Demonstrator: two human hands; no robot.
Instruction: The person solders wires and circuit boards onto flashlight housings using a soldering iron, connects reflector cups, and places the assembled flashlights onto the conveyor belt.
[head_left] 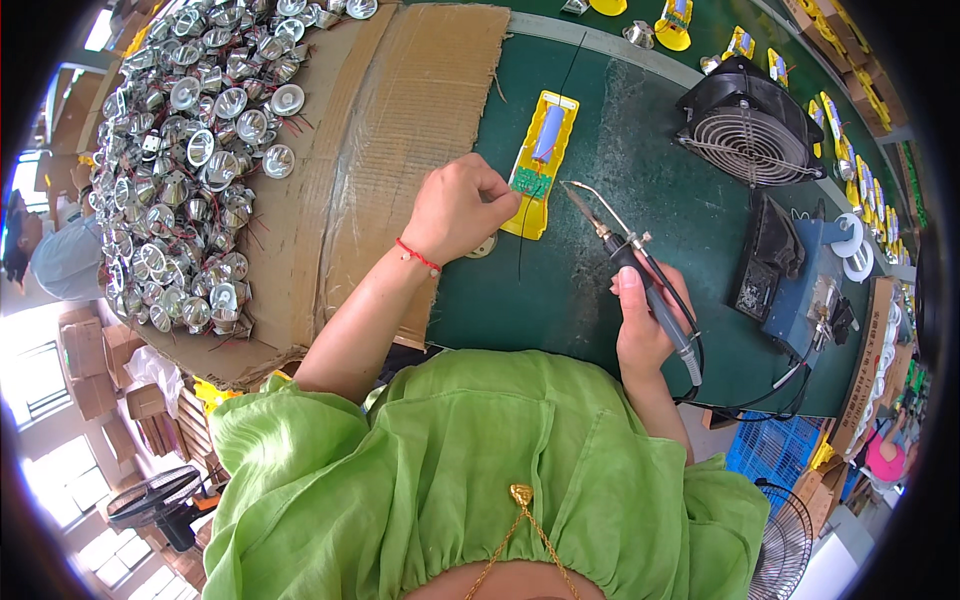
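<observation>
On the green worktop lies a yellow plastic casing (534, 222) with a blue cylindrical battery (547, 134) and a small green circuit board (530, 182) in it. My left hand (458, 208) is closed in a pinch at the board's left edge; what its fingertips hold, if anything, is hidden. A round pale part (483, 247) shows partly from under this hand. Thin dark wires run over the casing. My right hand (645, 320) grips a soldering iron (655, 305) with a thin solder feed tube (606, 203) alongside. The iron's tip is right of the board, apart from it.
Many silver lamp cups (200, 148) are heaped on cardboard (400, 130) at the left. A black fan (748, 130) stands at the back right. Nearer are a blue soldering unit (797, 290) and a black tray (765, 262). More yellow casings (675, 25) line the far side.
</observation>
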